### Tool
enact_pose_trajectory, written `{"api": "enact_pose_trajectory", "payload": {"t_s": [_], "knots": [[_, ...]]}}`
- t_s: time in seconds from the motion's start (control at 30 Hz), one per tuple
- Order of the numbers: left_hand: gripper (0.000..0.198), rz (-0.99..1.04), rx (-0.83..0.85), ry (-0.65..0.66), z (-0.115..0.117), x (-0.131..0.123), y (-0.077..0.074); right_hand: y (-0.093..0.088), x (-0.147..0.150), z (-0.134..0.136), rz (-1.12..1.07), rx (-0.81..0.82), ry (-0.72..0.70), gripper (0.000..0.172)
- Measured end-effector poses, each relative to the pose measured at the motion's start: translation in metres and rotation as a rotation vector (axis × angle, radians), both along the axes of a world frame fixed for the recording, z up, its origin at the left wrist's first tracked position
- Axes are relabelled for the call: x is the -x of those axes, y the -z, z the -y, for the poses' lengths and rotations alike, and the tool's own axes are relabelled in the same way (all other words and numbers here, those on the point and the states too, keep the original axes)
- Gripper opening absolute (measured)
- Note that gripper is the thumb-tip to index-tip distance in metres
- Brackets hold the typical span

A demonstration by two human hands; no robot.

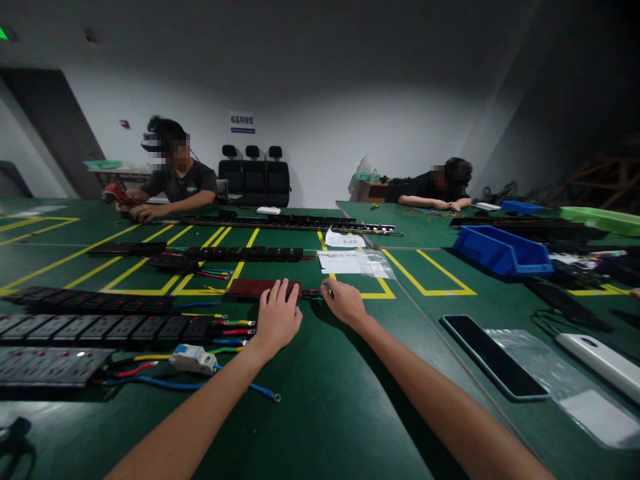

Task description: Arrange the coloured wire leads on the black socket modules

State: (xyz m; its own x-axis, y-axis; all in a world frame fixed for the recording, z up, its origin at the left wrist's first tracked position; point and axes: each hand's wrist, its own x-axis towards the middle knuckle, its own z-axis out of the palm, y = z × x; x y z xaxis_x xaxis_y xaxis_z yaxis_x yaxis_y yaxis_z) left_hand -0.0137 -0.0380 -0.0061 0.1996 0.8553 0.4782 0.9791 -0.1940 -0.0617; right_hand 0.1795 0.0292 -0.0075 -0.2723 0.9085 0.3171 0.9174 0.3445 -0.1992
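A long dark red block (245, 288), its exact kind unclear, lies crosswise on the green table. My left hand (280, 310) grips its right end, fingers over the top and thumb at the near side. Thin coloured wires (313, 294) come out of that end toward my right hand (344, 301). The fingers of my right hand are curled together on these wires; their tips are partly hidden. To the left of my hands are black power strips (100, 333) with ring-terminal leads, and a white-and-blue circuit breaker (193, 359) on wires.
On the right lie a phone (493, 357), plastic bags (530, 360), a white device (600, 360) and a blue bin (503, 252). Paper labels (345, 261) lie beyond my hands. Two people work across the table, one at left (183, 177), one at right (435, 187).
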Motion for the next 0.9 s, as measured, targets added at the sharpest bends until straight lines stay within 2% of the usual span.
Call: {"api": "enact_pose_trajectory", "payload": {"t_s": [0.9], "knots": [[0.052,-0.010,0.000,0.005,0.0002,0.0001,-0.0005,0.0011,-0.0014,-0.0008,-0.017,-0.026,-0.009,0.030]]}}
